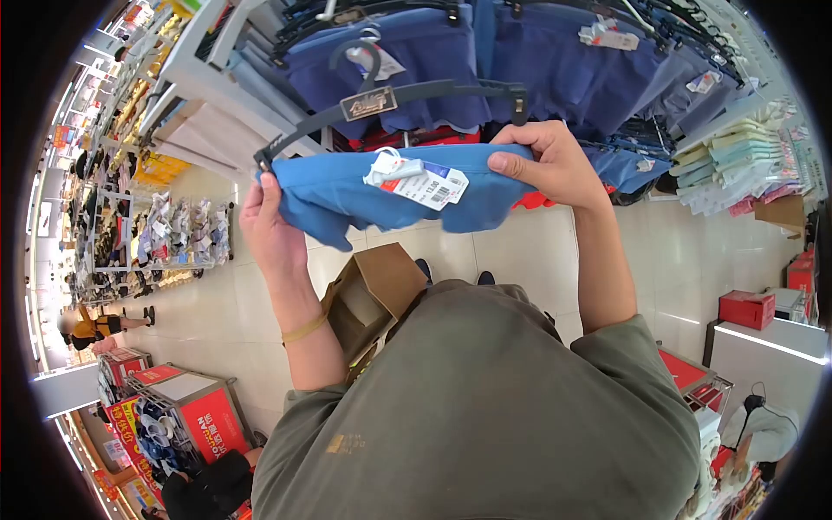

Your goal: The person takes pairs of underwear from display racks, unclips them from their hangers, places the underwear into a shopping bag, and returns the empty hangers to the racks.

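A pair of blue shorts [325, 195] is stretched out in front of me, held by both hands at the waistband. My left hand [273, 225] pinches its left end, just below the left clip of a black clip hanger [438, 93]. At the right end, my right hand [550, 169] grips the waistband with the thumb on the front. The hanger's right clip shows just above these fingers; whether it bites the cloth I cannot tell. A white price tag [440, 188] hangs from the middle of the waistband.
Dark blue shorts [425, 56] hang on a rack ahead. Folded pale clothes [724, 160] are stacked at the right. An open cardboard box [381, 277] is below my left forearm. Packaged goods [186, 230] hang at the left, and a person [95, 328] is farther off.
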A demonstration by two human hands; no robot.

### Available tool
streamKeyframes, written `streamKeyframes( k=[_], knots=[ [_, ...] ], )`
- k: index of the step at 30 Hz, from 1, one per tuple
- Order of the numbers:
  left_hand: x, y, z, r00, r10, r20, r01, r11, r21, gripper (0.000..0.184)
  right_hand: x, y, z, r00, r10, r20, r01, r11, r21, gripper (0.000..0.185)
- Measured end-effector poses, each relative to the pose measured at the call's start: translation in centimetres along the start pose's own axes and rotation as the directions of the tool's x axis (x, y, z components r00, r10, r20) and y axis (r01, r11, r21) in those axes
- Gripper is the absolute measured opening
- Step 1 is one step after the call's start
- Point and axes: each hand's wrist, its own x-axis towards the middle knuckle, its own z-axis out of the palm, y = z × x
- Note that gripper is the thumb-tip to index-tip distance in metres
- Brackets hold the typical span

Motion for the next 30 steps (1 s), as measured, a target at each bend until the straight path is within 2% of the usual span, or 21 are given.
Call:
streamKeyframes(
  k=[4,7,8,11,15,16,17,18,19,20,21,23,24,27,28,30],
  knots=[
    [-2.7,-1.3,1.0,0.997,-0.069,-0.022,0.069,0.997,0.033,0.022,-2.0,1.6,-1.6,0.988,0.076,-0.133,-0.074,0.997,0.018,0.024],
    [-4.6,-1.5,0.7,0.994,-0.105,-0.020,0.106,0.993,0.056,0.022,-3.1,1.4,-1.8,0.990,-0.008,-0.141,0.013,0.999,0.029,0.024],
    [-5.0,-1.8,0.6,0.994,-0.105,-0.034,0.107,0.992,0.062,0.022,-3.6,0.6,-2.2,0.991,0.089,-0.099,-0.088,0.996,0.011,0.025],
    [-5.8,-1.9,0.2,0.994,-0.097,-0.052,0.102,0.991,0.092,0.021,-3.9,0.9,-1.9,0.990,0.034,-0.138,-0.025,0.997,0.066,0.024],
    [-5.2,-1.3,-1.1,0.987,-0.162,-0.023,0.163,0.979,0.120,0.022,-3.4,0.6,-0.5,0.957,-0.126,-0.262,0.119,0.992,-0.042,0.025],
    [-5.0,-1.4,-1.1,0.998,-0.037,-0.054,0.053,0.942,0.330,0.025,-3.3,0.1,0.3,0.952,-0.132,-0.276,0.128,0.991,-0.032,0.024],
    [-4.8,-2.0,-0.9,0.994,0.090,-0.062,-0.044,0.848,0.528,0.028,-3.0,-0.4,1.0,0.948,-0.137,-0.287,0.136,0.990,-0.022,0.023],
    [-4.8,-2.3,-0.1,0.976,0.215,-0.044,-0.123,0.701,0.702,0.032,-2.6,-0.8,1.6,0.954,-0.167,-0.249,0.144,0.984,-0.108,0.021],
    [-5.7,-0.7,2.9,0.937,0.313,0.156,-0.282,0.413,0.866,0.043,-2.2,-1.1,2.3,0.960,-0.189,-0.206,0.151,0.970,-0.191,0.019],
    [-6.1,0.0,5.2,0.888,0.320,0.332,-0.448,0.431,0.784,0.047,-2.0,-1.4,3.1,0.967,-0.200,-0.156,0.153,0.951,-0.269,0.017],
    [-6.6,0.6,7.7,0.835,0.265,0.483,-0.549,0.461,0.697,0.047,-1.7,-1.6,4.2,0.976,-0.201,-0.088,0.167,0.940,-0.298,0.015],
    [-6.9,-0.4,9.6,0.757,0.126,0.641,-0.540,0.673,0.505,0.046,-1.3,-1.9,6.2,0.979,-0.198,0.049,0.203,0.914,-0.353,0.011],
    [-7.3,-1.4,10.3,0.805,0.054,0.591,-0.381,0.809,0.446,0.039,-1.2,-2.1,6.7,0.978,-0.177,0.110,0.207,0.894,-0.396,0.009],
    [-6.8,-2.5,8.5,0.759,-0.111,0.642,-0.365,0.744,0.560,0.037,-1.2,-3.3,7.4,0.981,-0.119,0.153,0.173,0.891,-0.420,0.008],
    [-6.8,-2.7,8.6,0.750,0.012,0.661,-0.459,0.729,0.508,0.024,-1.1,-3.5,7.6,0.979,-0.096,0.178,0.164,0.892,-0.422,0.008],
    [-6.8,-2.5,8.1,0.768,-0.053,0.638,-0.356,0.792,0.496,0.037,-1.3,-4.1,7.7,0.979,-0.037,0.199,0.126,0.881,-0.455,0.009]
  ],
)
